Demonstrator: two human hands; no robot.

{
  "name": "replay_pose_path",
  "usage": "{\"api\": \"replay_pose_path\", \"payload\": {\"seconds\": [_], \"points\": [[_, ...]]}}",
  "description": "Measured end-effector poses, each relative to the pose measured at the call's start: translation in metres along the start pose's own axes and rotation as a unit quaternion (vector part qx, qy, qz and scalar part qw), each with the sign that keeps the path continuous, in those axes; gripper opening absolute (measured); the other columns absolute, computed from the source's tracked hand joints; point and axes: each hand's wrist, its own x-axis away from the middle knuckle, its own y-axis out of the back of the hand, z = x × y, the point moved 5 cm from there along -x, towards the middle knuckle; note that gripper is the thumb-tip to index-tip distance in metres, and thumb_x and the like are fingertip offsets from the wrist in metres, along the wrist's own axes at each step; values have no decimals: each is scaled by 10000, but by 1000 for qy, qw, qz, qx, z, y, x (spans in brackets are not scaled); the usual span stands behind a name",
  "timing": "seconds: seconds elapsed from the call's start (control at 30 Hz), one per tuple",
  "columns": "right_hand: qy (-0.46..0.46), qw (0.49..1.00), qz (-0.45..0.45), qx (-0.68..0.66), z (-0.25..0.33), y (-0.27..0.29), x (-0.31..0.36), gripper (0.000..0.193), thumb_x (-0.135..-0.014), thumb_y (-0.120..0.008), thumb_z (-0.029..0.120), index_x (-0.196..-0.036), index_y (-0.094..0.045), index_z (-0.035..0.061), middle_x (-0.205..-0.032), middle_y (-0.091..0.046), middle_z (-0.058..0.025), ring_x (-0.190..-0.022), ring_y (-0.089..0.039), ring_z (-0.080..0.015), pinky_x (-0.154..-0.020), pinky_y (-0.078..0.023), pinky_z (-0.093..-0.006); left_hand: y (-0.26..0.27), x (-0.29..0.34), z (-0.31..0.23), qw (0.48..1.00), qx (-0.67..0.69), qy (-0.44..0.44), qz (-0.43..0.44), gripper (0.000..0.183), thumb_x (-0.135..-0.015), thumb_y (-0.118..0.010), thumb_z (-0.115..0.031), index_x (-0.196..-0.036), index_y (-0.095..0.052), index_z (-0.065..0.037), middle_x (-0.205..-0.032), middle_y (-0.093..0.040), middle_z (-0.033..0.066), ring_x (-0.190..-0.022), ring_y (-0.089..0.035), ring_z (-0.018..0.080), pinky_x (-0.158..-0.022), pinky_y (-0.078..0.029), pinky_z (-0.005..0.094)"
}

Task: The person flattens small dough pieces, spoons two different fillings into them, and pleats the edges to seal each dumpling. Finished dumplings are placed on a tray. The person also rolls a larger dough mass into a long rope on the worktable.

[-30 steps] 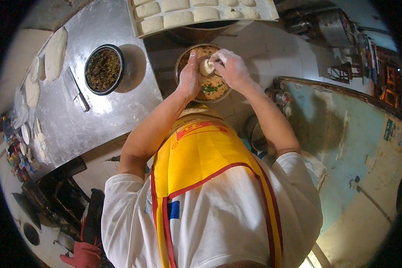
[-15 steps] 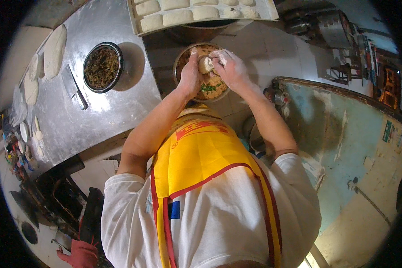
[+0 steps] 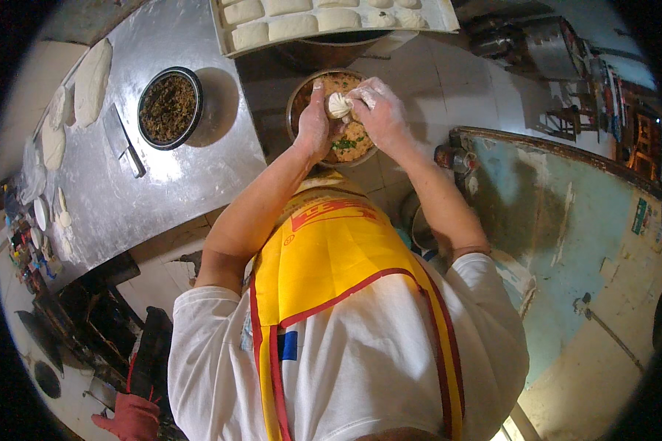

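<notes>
A small pleated dough bun (image 3: 338, 105) is held over a round bowl (image 3: 294, 110) of pale minced filling with chopped greens on it. My left hand (image 3: 314, 123) cups the bun from the left with its thumb up. My right hand (image 3: 379, 116), dusted with flour, pinches the gathered dough at the bun's right side. The fingers underneath the bun are mostly hidden.
To the left, a metal worktable (image 3: 198, 176) carries a bowl of dark chopped filling (image 3: 168, 110), a cleaver (image 3: 118, 136) and dough pieces (image 3: 92, 84). Ahead, a tray (image 3: 443, 16) holds rows of dough pieces. A worn pale-blue panel (image 3: 522, 213) stands at right.
The bun has turned between my hands, and its pleated top now faces up more plainly. Both hands stay over the bowl, with only small finger shifts.
</notes>
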Motion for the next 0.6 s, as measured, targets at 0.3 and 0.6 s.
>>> {"api": "replay_pose_path", "payload": {"seconds": [0.3, 0.6], "points": [[54, 998, 13, 3, 8, 3, 9, 196, -860, -649, 106, -1044, -693, 52, -1036, -641, -101, -967, -611, -305, -821, -506, -386, -15, 8, -2, 994, 108, 9, 27, 564, -1014, -344, -554, -1084, -602, -58, -937, -666, 72, -825, -615, 193, -658, -480, 340], [-13, 994, 1, -109, -2, -3, 14, 174, -842, -663, 87, -1001, -645, 20, -1140, -614, -148, -1094, -572, -327, -934, -454, -418, -17, 0, 13, 997, 73, 14, 17, 463, -1033, -379, -478, -1108, -590, -72, -963, -657, 68, -856, -620, 191, -705, -499, 340]]}}
